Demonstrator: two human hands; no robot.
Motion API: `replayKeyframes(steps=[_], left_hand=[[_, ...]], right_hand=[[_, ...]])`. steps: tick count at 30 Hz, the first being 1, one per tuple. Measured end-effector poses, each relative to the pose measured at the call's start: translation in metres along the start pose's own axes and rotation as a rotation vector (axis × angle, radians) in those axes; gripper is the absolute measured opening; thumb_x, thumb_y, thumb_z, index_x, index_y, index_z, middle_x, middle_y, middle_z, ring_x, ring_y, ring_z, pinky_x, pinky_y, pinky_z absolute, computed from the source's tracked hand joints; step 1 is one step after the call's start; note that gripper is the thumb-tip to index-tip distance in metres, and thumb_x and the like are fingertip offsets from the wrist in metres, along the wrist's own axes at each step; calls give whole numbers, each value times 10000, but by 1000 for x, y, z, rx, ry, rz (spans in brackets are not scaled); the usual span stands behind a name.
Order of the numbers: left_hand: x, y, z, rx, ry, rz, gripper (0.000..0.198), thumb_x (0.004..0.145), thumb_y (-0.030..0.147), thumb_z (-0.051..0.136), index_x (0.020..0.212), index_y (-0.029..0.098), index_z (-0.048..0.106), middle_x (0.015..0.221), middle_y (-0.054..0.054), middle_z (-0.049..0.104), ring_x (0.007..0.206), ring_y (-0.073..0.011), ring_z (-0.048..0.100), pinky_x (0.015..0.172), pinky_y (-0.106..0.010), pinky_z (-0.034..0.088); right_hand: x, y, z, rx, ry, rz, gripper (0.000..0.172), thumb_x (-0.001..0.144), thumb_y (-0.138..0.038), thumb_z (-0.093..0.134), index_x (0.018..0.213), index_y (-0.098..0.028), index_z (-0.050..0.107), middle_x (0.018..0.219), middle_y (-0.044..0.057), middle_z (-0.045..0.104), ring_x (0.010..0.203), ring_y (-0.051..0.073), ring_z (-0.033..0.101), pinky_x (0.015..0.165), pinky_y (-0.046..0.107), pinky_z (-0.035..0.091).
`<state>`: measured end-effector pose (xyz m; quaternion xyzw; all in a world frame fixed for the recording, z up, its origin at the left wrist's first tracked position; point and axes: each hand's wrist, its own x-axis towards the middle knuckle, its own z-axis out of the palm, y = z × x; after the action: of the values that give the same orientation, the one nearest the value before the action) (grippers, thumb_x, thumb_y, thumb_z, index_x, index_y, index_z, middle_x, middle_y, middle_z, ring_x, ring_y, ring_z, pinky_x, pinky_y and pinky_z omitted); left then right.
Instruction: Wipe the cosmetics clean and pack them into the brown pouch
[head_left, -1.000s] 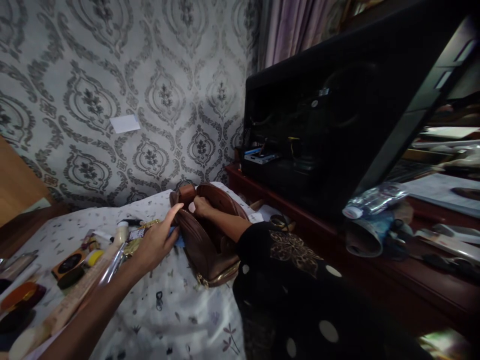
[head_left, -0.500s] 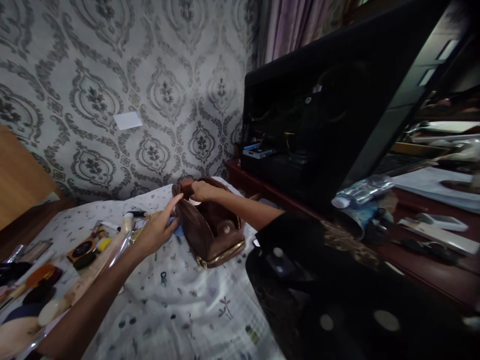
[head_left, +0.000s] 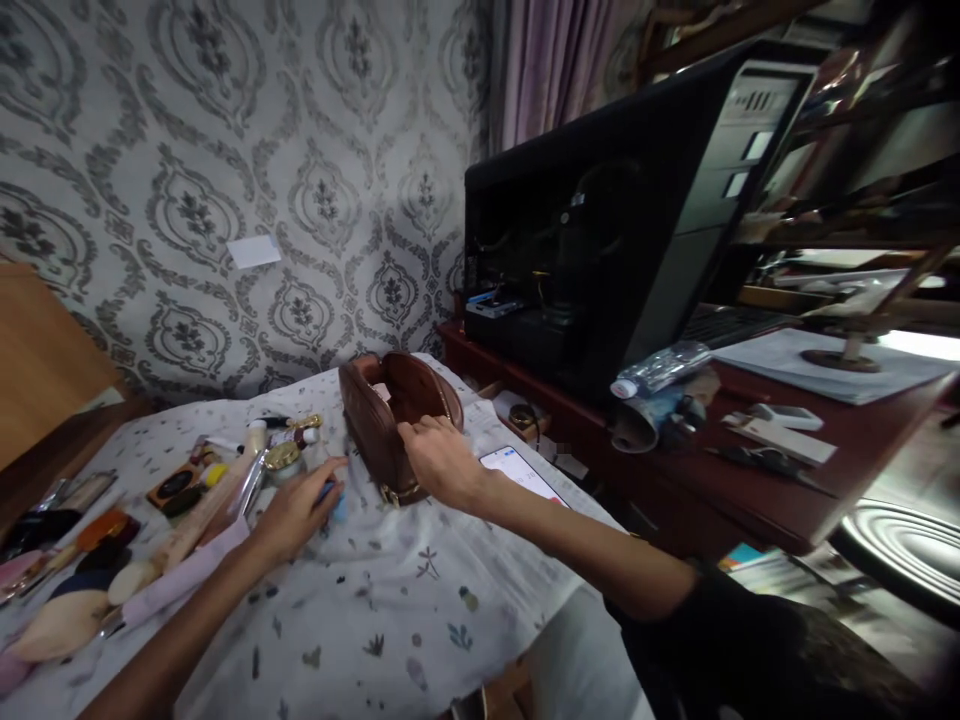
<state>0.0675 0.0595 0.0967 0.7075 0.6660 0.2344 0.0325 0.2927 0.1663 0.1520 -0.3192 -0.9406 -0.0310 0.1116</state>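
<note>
Patterned cloth (head_left: 360, 620) carries a gaping brown bag (head_left: 375, 420) toward its far edge; right hand (head_left: 446, 460) now at the bag's near end, left hand (head_left: 296, 510) off it, fingers curled, grips unclear.

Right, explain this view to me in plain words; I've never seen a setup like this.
There is no machine: a person works bare-handed, wearing the camera on their head, so it looks forward and down. On the patterned cloth lie an open brown bag, a lit phone and, to the left, a spread of cosmetics. The right hand is at the bag's near end; whether it grips the bag is hard to tell. The left hand is beside the cosmetics, with a small blue item at its fingertips, perhaps held. On the right, a black computer case stands on a dark red desk.
</note>
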Motion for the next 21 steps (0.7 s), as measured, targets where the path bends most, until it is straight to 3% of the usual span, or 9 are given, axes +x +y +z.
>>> replayKeyframes(steps=[4,7,14,18,21], left_hand=[[-25,9,13,21,-12,67,329,942,307,412,1195,229,607,871,-32,719,764,-208,683,713,-301,538],[-28,21,12,60,12,118,353,964,281,396,1271,239,565,1003,-50,718,861,-212,693,776,-317,552],[20,60,-22,310,209,176,474,971,195,379,1434,251,462,1307,-90,598,1140,-230,620,907,-345,548],[46,67,-30,512,121,166,637,900,46,382,1472,324,428,1527,-80,438,1339,-291,490,901,-409,570],[49,62,-26,536,47,152,691,881,22,379,1489,349,398,1563,-75,398,1316,-296,522,865,-418,590]], right_hand=[[-8,-3,7,-26,46,-8,251,920,-84,414,1077,-103,609,1065,161,713,1067,286,586,907,384,387],[-10,-5,10,-25,70,9,256,904,-81,434,1098,-100,599,1071,159,711,1064,290,567,920,390,371],[-15,-11,10,8,69,30,301,887,-69,441,1146,-79,595,1102,173,704,1105,298,549,949,395,365],[-16,-10,3,66,31,43,316,892,-63,447,1153,-79,625,1131,180,707,1147,290,567,987,388,373],[-4,1,-5,152,-29,100,297,917,-99,455,1116,-112,675,1098,166,726,1101,278,628,944,370,426]])
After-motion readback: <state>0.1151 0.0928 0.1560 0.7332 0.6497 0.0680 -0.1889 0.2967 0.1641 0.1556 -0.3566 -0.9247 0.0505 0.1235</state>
